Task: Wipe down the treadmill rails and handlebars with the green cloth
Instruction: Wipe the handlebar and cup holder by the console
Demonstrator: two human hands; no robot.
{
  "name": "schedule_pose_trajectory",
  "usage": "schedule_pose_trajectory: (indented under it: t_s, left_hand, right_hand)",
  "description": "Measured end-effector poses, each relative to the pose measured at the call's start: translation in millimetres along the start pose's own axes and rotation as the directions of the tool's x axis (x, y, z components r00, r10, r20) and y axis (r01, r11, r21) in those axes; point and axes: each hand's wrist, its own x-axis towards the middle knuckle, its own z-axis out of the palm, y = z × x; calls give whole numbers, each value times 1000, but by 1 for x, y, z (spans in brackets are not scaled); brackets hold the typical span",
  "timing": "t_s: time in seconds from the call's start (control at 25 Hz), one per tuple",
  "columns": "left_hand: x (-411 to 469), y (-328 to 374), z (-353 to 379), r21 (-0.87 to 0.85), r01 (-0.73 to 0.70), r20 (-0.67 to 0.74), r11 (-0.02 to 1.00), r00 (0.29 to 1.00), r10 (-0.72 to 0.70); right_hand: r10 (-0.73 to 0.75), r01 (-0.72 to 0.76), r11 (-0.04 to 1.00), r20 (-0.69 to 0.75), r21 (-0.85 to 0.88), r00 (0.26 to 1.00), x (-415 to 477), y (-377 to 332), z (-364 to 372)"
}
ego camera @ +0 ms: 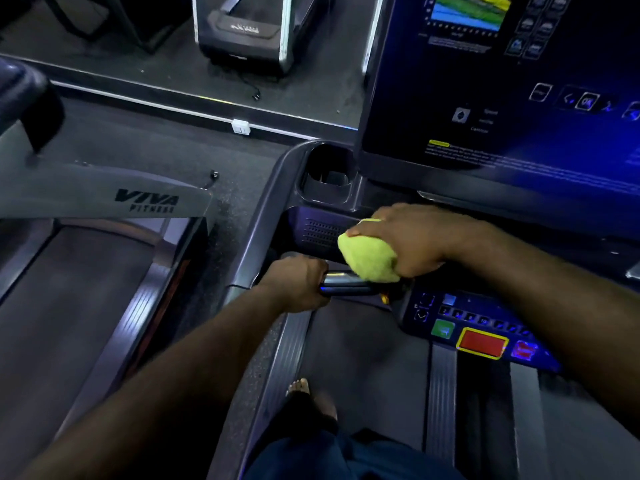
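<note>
My right hand (410, 239) is closed around a bunched yellow-green cloth (369, 256) and presses it onto the inner end of a short shiny handlebar (346, 284) below the treadmill console. My left hand (296, 282) grips the outer end of the same bar, a little left of the cloth. The curved grey left side rail (258, 223) runs up past my left hand to the cup holder (327, 176). The part of the bar under the cloth is hidden.
The console screen (502, 81) rises at the upper right, and a button panel with a red stop button (482, 342) sits below my right forearm. My bare foot (311, 396) stands on the belt. A second treadmill marked VIVA FITNESS (147, 200) stands to the left.
</note>
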Motion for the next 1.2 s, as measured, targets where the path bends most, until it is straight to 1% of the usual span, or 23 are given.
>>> schedule_pose_trajectory:
  t_s: [0.08,0.12,0.2,0.24,0.28,0.32,0.36,0.4,0.44,0.48,0.52,0.56,0.6,0.64,0.68,0.72,0.8,0.88,0.92,1.0,1.04,1.12,1.2]
  left_hand:
    - [7,-2,-4,-3,-36,57,999,998,36]
    - [11,-4,-6,-3,-47,92,999,995,47]
    - [19,-8,-11,19,-68,180,998,982,63]
    - [19,-11,-16,54,-95,220,994,972,81]
    - [17,-14,-24,103,-146,227,984,967,119]
    - [12,-20,-33,168,-209,178,963,968,179]
    - [8,-30,-42,219,-252,51,943,968,247]
    - [5,-42,-51,203,-265,-119,943,949,292]
    - [7,-56,-58,117,-260,-314,958,906,284]
    - [11,-68,-63,-7,-223,-482,975,855,193]
    - [19,-78,-66,-148,-149,-562,978,826,41]
    - [28,-85,-67,-291,-52,-545,955,830,-120]
    - [38,-89,-65,-428,30,-453,903,858,-243]
    - [48,-89,-60,-544,86,-335,835,890,-310]
    - [57,-87,-55,-615,130,-227,777,916,-332]
    - [64,-85,-51,-634,162,-164,756,927,-336]
    - [71,-83,-49,-592,228,-133,773,918,-373]
    - [71,-81,-53,-582,274,-103,766,909,-404]
    - [71,-81,-53,-591,289,-90,753,904,-417]
    - [71,-80,-53,-588,317,-75,744,895,-440]
    - [72,-81,-54,-587,326,-71,741,891,-449]
    - [72,-80,-54,-600,322,-79,732,887,-455]
    - [70,-81,-55,-598,297,-109,744,890,-443]
  right_hand:
    - [-49,43,997,97,65,994,8,-12,-1]
    - [-57,49,996,108,74,993,14,-17,-1]
    - [-23,15,992,65,124,998,22,-21,-6]
    - [16,-20,983,25,183,1000,24,-21,-10]
    - [60,-48,967,-41,250,997,24,-20,-13]
    - [116,-67,945,-137,319,984,23,-21,-17]
    - [183,-75,925,-266,371,946,23,-25,-21]
    - [262,-86,908,-397,410,879,23,-34,-26]
    - [328,-111,902,-499,416,802,26,-44,-30]
    - [341,-166,924,-545,345,766,35,-55,-32]
    - [308,-222,949,-518,222,798,48,-65,-33]
    - [291,-266,957,-413,118,863,63,-76,-31]
    - [313,-316,948,-280,36,908,79,-86,-27]
    - [356,-367,930,-184,-27,916,92,-93,-23]
    - [401,-411,910,-135,-55,906,103,-96,-22]
    - [442,-450,892,-110,-51,890,112,-100,-23]
    - [475,-485,873,-124,-62,871,126,-107,-28]
    - [426,-460,872,-205,-165,881,133,-110,-36]
    - [391,-440,881,-255,-174,884,133,-104,-39]
    - [340,-366,930,-304,-31,890,126,-89,-45]
    - [348,-341,937,-287,76,893,122,-80,-48]
    - [369,-322,920,-213,226,905,117,-69,-51]
    - [407,-330,886,-203,326,891,124,-71,-56]
